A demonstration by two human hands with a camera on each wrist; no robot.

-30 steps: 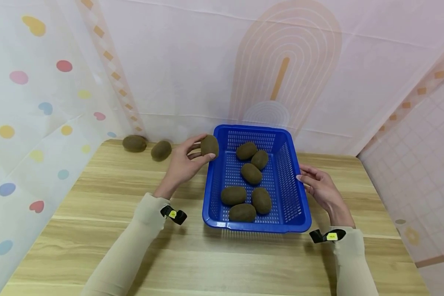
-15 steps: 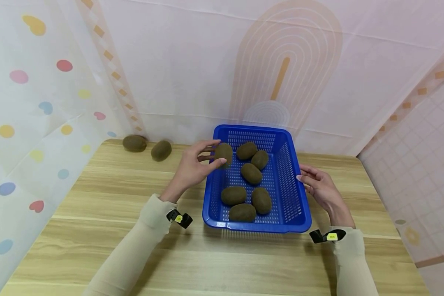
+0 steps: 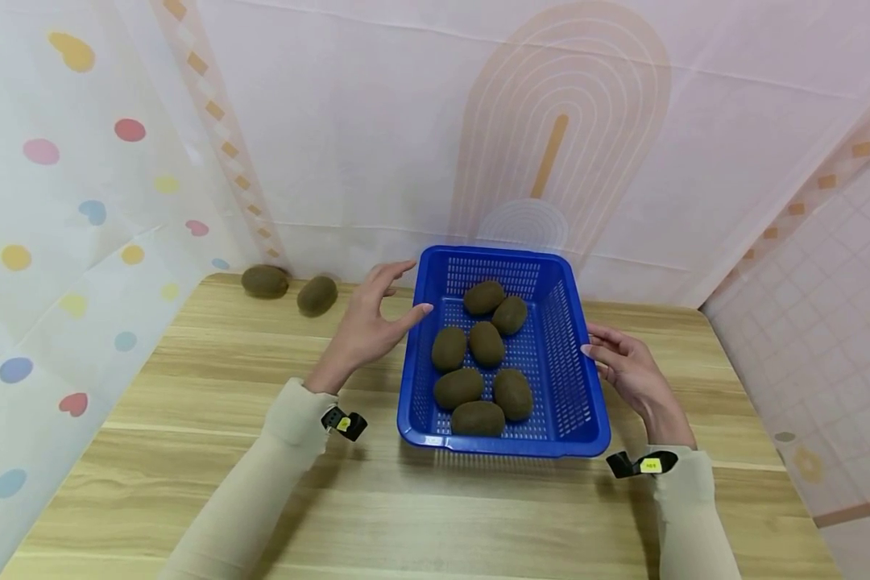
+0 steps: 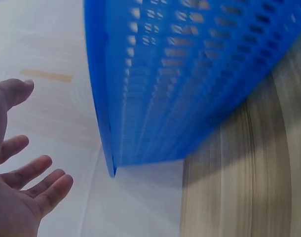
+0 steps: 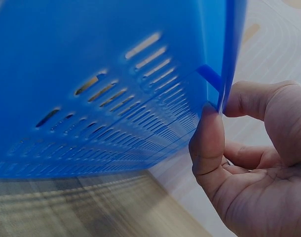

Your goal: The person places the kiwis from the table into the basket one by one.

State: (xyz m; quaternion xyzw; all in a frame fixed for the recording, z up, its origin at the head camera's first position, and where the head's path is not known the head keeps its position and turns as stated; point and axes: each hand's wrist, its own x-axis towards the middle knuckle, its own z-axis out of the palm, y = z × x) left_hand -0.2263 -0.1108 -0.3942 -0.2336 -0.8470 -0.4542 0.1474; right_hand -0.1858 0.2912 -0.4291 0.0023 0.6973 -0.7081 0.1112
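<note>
Nearest is a broad strip of bare wood-grain tabletop [image 3: 435, 515], running from the sleeves up to the basket's [image 3: 593, 439] front rim. The basket is bright blue plastic, rectangular, with slotted walls and a perforated floor. The right hand [image 3: 627, 369] sits against its right wall, fingers loosely bent; in the wrist view the thumb and a fingertip [image 5: 209, 143] touch the thin corner edge without wrapping it. Beyond that hand the tabletop runs a short way to its right edge.

The left hand [image 3: 370, 322] hovers by the basket's left rim, fingers spread and straight, holding nothing. Just to its right, inside the basket, lie seven kiwis [image 3: 449, 348], brown, matte, egg-shaped, clustered from the front wall to mid-floor; the back of the basket floor is free.

Farther off, left of the left hand, two more kiwis [image 3: 316, 295] rest at the tabletop's back edge against the thin printed curtain [image 3: 80, 201].
</note>
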